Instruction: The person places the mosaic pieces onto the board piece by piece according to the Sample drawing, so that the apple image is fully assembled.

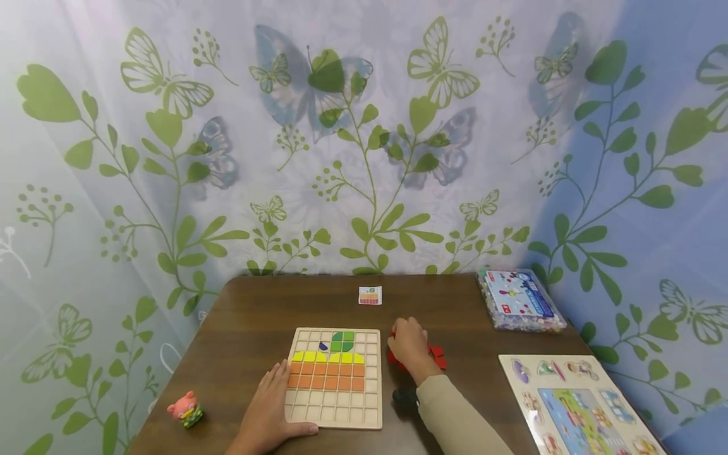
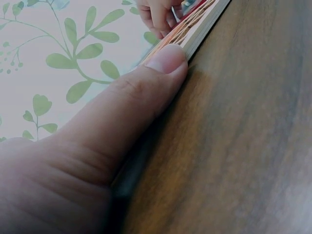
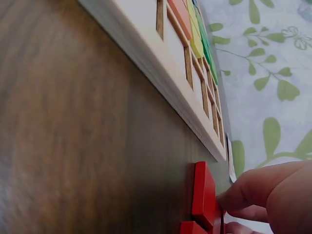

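In the head view a wooden grid board (image 1: pixel 372 407) holds orange tiles (image 1: pixel 325 376) in two rows, a row of yellow pieces (image 1: pixel 324 357), several green pieces (image 1: pixel 342 341) and a small dark blue piece (image 1: pixel 323 346). My left hand (image 1: pixel 270 407) rests against the board's left side and near corner, its thumb (image 2: pixel 131 97) touching the near edge. To the right of the board, my right hand (image 1: pixel 408 344) bends over a pile of red tiles (image 1: pixel 438 357). Its curled fingertips pinch at a red tile (image 3: pixel 204 190), partly hidden by the fingers.
A small printed card (image 1: pixel 370 296) lies behind the board. Farther right are a plastic box of beads (image 1: pixel 523 300) and a wooden picture puzzle (image 1: pixel 580 404). A pink toy figure (image 1: pixel 186 409) stands at left. Near my right sleeve lies a black object (image 1: pixel 404 398).
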A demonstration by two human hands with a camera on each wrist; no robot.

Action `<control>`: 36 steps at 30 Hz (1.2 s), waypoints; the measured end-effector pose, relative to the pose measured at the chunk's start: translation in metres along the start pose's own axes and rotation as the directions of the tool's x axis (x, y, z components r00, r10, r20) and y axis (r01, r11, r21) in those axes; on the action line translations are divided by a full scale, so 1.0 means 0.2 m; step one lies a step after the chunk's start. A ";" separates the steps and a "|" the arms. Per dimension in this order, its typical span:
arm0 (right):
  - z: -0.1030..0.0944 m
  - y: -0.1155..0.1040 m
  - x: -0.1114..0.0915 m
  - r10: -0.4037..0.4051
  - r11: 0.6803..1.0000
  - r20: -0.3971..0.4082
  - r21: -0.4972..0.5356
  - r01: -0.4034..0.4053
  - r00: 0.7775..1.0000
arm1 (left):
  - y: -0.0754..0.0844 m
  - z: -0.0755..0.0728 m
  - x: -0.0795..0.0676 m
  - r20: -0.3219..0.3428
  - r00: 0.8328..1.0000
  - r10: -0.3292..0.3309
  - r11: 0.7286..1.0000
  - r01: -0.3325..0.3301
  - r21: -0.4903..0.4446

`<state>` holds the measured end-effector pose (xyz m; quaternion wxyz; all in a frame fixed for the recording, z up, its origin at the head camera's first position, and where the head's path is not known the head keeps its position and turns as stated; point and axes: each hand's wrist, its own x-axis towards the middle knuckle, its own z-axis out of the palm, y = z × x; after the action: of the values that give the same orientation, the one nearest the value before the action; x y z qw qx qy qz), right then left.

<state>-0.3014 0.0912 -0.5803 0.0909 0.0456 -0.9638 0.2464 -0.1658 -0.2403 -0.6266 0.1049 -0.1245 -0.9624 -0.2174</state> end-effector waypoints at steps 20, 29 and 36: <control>0.09 -0.46 -0.33 -0.373 0.863 0.071 0.394 0.317 0.925 | 0.00 -0.05 0.04 0.046 0.998 -0.046 0.994 0.050 -0.095; 0.26 -0.72 -0.43 -0.622 0.762 0.110 0.310 0.568 0.775 | -0.02 -0.06 0.02 0.010 0.999 -0.048 0.979 0.049 -0.196; 0.34 -0.78 -0.42 -0.597 0.780 0.079 0.293 0.553 0.799 | -0.03 -0.07 0.02 0.026 0.999 -0.027 0.975 0.032 -0.221</control>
<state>-0.2087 -0.0742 -0.5828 0.0740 0.3701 -0.8676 0.3238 -0.1683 -0.2504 -0.6157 0.0764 -0.1235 -0.9351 -0.3234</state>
